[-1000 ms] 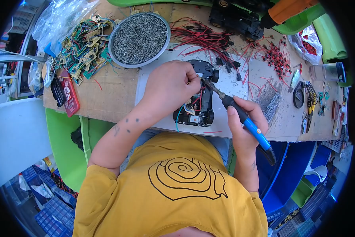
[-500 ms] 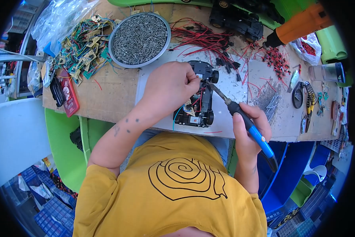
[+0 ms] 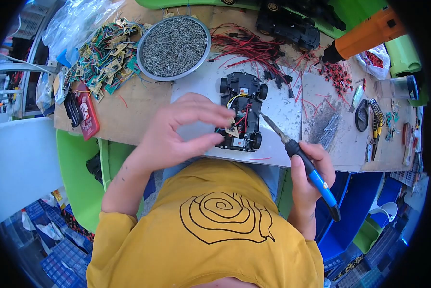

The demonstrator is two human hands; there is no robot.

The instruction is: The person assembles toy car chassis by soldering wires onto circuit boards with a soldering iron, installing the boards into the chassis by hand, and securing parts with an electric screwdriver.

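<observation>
A black toy car chassis (image 3: 246, 103) with four wheels lies on the white board (image 3: 282, 120) in front of me. Yellow and red wires and a small circuit board (image 3: 232, 127) sit on it. My left hand (image 3: 182, 127) is at the chassis's left side, thumb and fingers apart, holding nothing; its fingertips are near the circuit board. Whether they touch it, I cannot tell. My right hand (image 3: 311, 173) grips a blue and black soldering iron (image 3: 316, 178), whose metal tip points up and left, just right of the chassis and apart from it.
A metal bowl of small screws (image 3: 173, 48) stands behind, beside a pile of circuit boards (image 3: 111, 62). Red wires (image 3: 246, 43) lie at the back. An orange power tool (image 3: 366, 36) projects from the upper right. A red case (image 3: 88, 115) lies left; pliers (image 3: 377, 134) lie right.
My left hand has opened and moved down and left from the chassis, uncovering its upper part. The soldering iron has moved down and right, away from the chassis. The orange tool has come further into view.
</observation>
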